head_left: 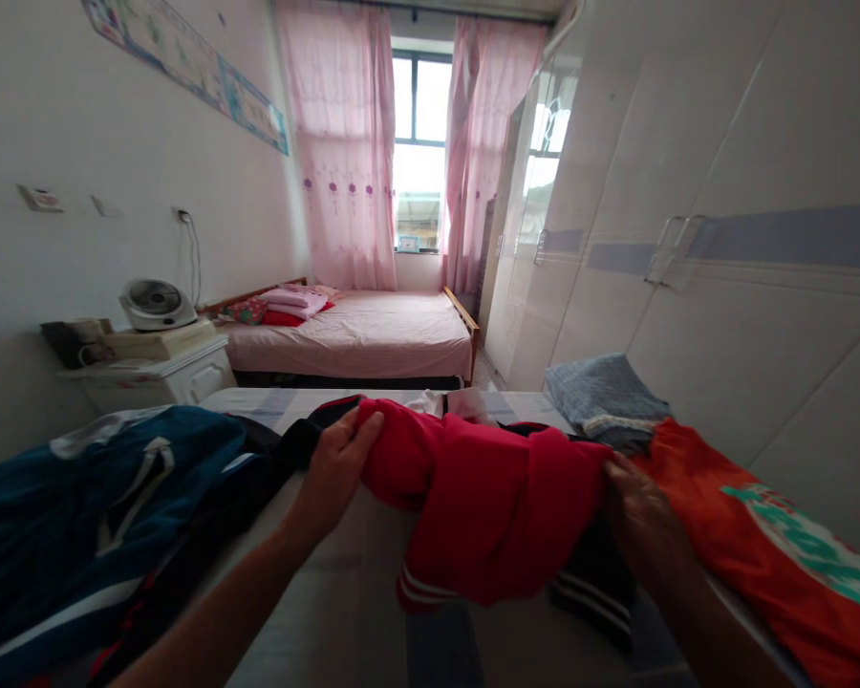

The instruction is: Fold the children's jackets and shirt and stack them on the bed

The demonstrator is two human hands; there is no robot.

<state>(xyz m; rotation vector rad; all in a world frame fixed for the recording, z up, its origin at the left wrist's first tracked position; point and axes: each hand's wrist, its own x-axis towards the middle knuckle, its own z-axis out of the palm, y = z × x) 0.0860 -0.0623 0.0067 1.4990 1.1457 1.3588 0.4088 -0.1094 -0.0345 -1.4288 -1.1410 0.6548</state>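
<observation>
A red garment [494,497] with white stripes at its lower edge is stretched between my two hands over the near bed. My left hand [340,454] pinches its left end, thumb on top. At the right end, my right hand [631,497] grips the cloth, its fingers partly hidden. Black cloth with white stripes [598,583] hangs below the red part near my right hand; I cannot tell whether it belongs to the same garment. An orange garment [745,535] with a green and white print lies to the right of my right hand.
A dark teal garment [179,478] spreads over the left side. Folded grey-blue clothes [606,392] lie at the right back. Beyond stand a pink-covered bed [373,330], a nightstand [193,373] with a small fan [156,303], and a white wardrobe [616,287] along the right.
</observation>
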